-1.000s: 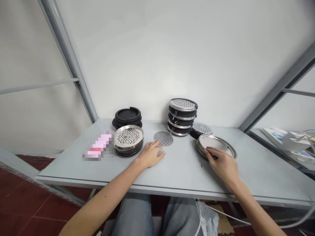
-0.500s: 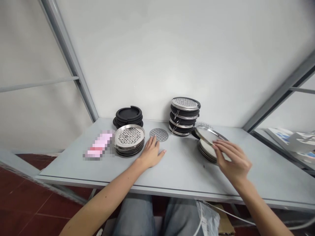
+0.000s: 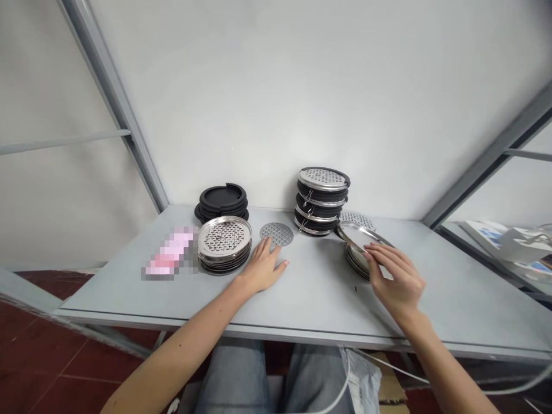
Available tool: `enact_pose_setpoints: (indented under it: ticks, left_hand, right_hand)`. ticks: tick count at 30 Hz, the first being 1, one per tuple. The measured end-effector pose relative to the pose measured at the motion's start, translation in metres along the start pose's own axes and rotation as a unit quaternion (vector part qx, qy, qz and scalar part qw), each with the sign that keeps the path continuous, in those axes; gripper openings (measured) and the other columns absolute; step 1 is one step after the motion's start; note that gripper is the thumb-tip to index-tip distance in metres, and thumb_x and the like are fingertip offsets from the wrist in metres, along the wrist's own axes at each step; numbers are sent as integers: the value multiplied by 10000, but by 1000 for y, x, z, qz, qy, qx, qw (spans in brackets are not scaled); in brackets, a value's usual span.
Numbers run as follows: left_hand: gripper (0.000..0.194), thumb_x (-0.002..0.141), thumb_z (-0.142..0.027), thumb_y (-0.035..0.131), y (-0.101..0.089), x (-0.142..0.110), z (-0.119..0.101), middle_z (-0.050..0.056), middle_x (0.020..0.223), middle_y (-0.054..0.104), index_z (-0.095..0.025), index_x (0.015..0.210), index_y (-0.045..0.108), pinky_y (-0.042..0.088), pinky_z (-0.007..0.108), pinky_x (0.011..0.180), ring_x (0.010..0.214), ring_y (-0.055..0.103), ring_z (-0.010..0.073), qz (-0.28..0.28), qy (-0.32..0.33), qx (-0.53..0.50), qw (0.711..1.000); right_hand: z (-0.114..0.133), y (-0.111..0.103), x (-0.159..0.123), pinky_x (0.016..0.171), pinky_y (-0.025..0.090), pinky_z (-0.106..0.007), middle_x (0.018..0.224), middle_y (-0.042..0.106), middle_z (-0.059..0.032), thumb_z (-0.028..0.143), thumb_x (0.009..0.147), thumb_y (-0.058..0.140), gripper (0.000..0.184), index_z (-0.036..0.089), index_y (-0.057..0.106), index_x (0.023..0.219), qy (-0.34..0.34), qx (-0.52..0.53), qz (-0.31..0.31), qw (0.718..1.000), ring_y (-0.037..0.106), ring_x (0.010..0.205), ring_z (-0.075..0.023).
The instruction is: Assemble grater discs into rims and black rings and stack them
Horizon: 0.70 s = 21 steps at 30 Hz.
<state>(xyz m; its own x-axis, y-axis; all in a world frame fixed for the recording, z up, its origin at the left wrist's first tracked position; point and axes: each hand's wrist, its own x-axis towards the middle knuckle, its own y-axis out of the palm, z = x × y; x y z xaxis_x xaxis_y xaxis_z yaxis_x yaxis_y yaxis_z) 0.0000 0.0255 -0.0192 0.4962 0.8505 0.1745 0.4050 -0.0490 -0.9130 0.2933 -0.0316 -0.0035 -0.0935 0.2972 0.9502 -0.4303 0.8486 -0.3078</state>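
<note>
My left hand [image 3: 263, 266] lies flat with fingers stretched, its fingertips at the near edge of a thin perforated metal disc [image 3: 276, 233]. Beside it, to the left, is a stack of round metal grater plates [image 3: 225, 237] with raised rims. My right hand [image 3: 395, 279] pinches the near edge of a shiny round metal plate [image 3: 359, 234], tilted over a stack of round plates [image 3: 359, 263]. Partly hidden behind that plate is another perforated disc [image 3: 357, 219]. A taller pile of black rings and metal grater plates [image 3: 322, 201] with wire clips stands at the back.
Black round holders [image 3: 223, 198] are stacked at the back left, near a blurred pink item [image 3: 171, 251]. A wall stands behind the grey table [image 3: 310, 293], with metal frame posts [image 3: 125, 115] at both sides. White boxes [image 3: 524, 244] sit on the right.
My right hand has shifted slightly left and down with the metal plate, which is now lower over the stack. My left hand stays by the perforated disc. The view has shifted slightly.
</note>
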Motion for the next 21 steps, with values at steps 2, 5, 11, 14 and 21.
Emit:
enact_pose_setpoints:
  ticks: [2, 5, 11, 14, 21]
  left_hand:
    - [523, 940, -432, 425, 1, 0, 0, 227, 1522, 239, -88, 1332, 459, 220, 487, 1145, 1420, 192, 362, -2, 2, -4, 1000]
    - [528, 942, -434, 420, 1, 0, 0, 232, 1511, 257, -86, 1337, 457, 226, 483, 1141, 1414, 208, 366, 2, 6, 0, 1000]
    - [510, 943, -443, 412, 1, 0, 0, 205, 1504, 286, -113, 1327, 476, 255, 477, 1129, 1402, 245, 362, 0, 13, 18, 1000]
    - [500, 943, -446, 414, 0, 0, 1, 193, 1495, 306, -125, 1318, 490, 265, 476, 1125, 1391, 270, 363, -3, 17, 18, 1000]
    - [476, 938, -429, 437, 3, 1, 5, 195, 1465, 349, -126, 1296, 519, 296, 479, 1111, 1364, 325, 353, -17, 32, 27, 999]
  right_hand:
    - [-15, -5, -4, 814, 573, -374, 870, 741, -36, 113, 771, 677, 129, 211, 692, 854, 8, -31, 7, 999, 700, 839, -218]
    - [-27, -8, -14, 792, 568, -367, 847, 745, -36, 167, 792, 663, 57, 205, 699, 815, 20, -60, 55, 996, 698, 817, -215]
    - [-23, -14, -20, 733, 552, -375, 852, 753, -31, 322, 798, 617, 150, 221, 724, 767, 197, -63, 177, 962, 702, 820, -249]
    - [-21, -16, -13, 679, 542, -376, 820, 756, -40, 348, 739, 634, 176, 220, 744, 786, 296, -51, 206, 931, 707, 751, -266]
    - [-22, -24, 10, 661, 531, -369, 729, 741, -51, 386, 663, 698, 216, 213, 756, 779, 397, -28, 191, 897, 691, 699, -270]
